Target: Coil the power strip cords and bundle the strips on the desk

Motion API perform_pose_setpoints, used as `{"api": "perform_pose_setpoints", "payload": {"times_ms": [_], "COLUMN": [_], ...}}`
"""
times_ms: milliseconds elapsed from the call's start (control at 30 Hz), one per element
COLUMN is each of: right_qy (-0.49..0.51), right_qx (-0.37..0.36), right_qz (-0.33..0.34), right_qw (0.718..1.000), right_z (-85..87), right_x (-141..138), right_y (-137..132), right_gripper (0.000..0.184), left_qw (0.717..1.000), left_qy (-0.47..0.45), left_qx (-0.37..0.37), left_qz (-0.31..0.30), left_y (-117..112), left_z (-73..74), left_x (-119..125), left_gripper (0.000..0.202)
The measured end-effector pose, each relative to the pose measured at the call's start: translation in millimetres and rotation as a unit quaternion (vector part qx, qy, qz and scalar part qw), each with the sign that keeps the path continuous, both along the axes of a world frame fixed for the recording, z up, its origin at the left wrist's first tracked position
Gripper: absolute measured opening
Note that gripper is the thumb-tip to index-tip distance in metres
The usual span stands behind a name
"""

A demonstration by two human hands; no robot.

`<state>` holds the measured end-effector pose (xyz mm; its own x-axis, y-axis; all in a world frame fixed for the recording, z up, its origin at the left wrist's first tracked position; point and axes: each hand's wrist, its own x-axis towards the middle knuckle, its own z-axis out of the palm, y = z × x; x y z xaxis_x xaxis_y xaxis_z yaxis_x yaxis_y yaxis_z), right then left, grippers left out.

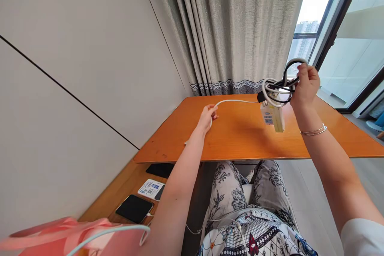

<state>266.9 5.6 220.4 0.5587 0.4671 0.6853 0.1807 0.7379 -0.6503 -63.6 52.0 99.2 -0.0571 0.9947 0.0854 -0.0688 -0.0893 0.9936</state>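
Observation:
Over the far right of the orange-brown table [234,148], my right hand [306,87] is closed around looped black and white cables [277,95]. Just below the loops is a white block [267,115] with small blue labels and a yellowish side; it seems to hang above the table, and its exact kind is unclear. A thin white cable [237,101] runs left from near the bundle to my left hand [207,117], whose fingers are pinched on it. Past that hand, the cable's lower part is mostly hidden by my forearm.
On a lower wooden surface at left lie a dark phone [134,209] with a white plug, a printed white card [150,188] and a dark flat object [160,170]. A pink bag [75,236] is at bottom left. Curtains [240,28] hang behind the table.

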Motion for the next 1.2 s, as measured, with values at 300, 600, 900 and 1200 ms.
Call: {"api": "perform_pose_setpoints", "payload": {"times_ms": [300,600,900,1200], "right_qy": [0.104,0.367,0.2,-0.081], "right_qx": [-0.084,-0.161,-0.28,-0.444], "right_qz": [0.19,0.219,0.241,0.262], "right_qw": [0.973,0.89,0.907,0.853], "right_z": [-25.5,-51.7,-85.9,-170.5], "right_x": [-60.7,-90.5,-101.3,-126.1], "right_y": [30.1,66.8,91.4,70.2], "right_gripper": [0.046,0.025,0.03,0.045], "left_qw": [0.94,0.96,0.986,0.985], "left_qy": [0.023,0.165,0.148,0.17], "left_qx": [0.215,0.158,0.039,-0.02], "left_qz": [-0.264,-0.163,-0.067,-0.011], "left_y": [-18.5,-7.3,24.2,41.2], "left_z": [10.3,-20.0,-18.1,-31.0], "left_x": [64.4,61.4,38.7,-13.2], "left_gripper": [0.114,0.087,0.045,0.046]}}
